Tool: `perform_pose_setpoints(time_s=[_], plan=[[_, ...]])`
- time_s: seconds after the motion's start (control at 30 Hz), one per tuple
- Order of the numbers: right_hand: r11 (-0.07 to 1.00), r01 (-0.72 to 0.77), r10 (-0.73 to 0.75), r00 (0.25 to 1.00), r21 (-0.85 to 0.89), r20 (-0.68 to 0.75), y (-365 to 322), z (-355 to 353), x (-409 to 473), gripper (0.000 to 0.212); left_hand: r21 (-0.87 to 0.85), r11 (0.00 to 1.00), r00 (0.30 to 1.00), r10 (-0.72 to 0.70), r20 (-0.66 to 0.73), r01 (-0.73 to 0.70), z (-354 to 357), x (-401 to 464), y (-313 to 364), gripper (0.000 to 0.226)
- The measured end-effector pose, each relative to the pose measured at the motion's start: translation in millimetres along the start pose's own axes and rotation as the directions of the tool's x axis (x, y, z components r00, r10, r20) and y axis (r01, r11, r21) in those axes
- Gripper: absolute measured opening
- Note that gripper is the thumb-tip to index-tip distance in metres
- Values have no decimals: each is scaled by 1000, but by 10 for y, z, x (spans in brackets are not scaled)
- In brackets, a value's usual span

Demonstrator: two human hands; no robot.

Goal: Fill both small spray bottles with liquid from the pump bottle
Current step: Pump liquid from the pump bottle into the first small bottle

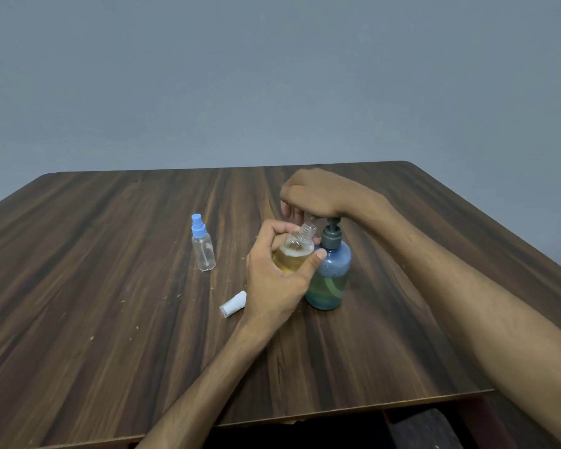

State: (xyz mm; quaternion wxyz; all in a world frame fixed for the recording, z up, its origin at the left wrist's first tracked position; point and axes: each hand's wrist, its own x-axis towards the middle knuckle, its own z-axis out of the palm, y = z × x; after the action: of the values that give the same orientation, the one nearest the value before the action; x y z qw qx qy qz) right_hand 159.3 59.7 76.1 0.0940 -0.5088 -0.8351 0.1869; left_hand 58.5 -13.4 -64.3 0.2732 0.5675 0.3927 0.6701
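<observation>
The left hand [272, 283] has its grip around an uncapped small spray bottle [293, 254], partly filled with yellowish liquid and tilted under the spout of the blue pump bottle [329, 277]. The right hand [314, 196] presses the pump head, fingers curled over it. A second, capped spray bottle [202, 246] stands well left on the tabletop [110, 286]; a white cap [233, 304] lies near the left wrist.

a plain indoor room, perhaps a home, is showing here: a dark wood-grain tabletop [143, 303] is sitting with its far edge against a bare grey wall [272, 76].
</observation>
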Motion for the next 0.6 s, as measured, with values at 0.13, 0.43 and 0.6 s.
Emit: perform_pose_setpoints(time_s=[0.13, 0.43, 0.6], plan=[[999, -45, 45, 999, 8, -20, 64, 136, -13, 37, 14, 1000, 1000, 1, -9, -1, -13, 6, -14, 40], [998, -11, 4, 992, -56, -123, 85, 133, -2, 32, 33, 999, 1000, 4, -11, -4, -14, 12, -30, 40], [995, 36, -57, 971, -95, -232, 76, 103, -29, 35, 52, 999, 1000, 12, -6, -11, -20, -5, -18, 41]])
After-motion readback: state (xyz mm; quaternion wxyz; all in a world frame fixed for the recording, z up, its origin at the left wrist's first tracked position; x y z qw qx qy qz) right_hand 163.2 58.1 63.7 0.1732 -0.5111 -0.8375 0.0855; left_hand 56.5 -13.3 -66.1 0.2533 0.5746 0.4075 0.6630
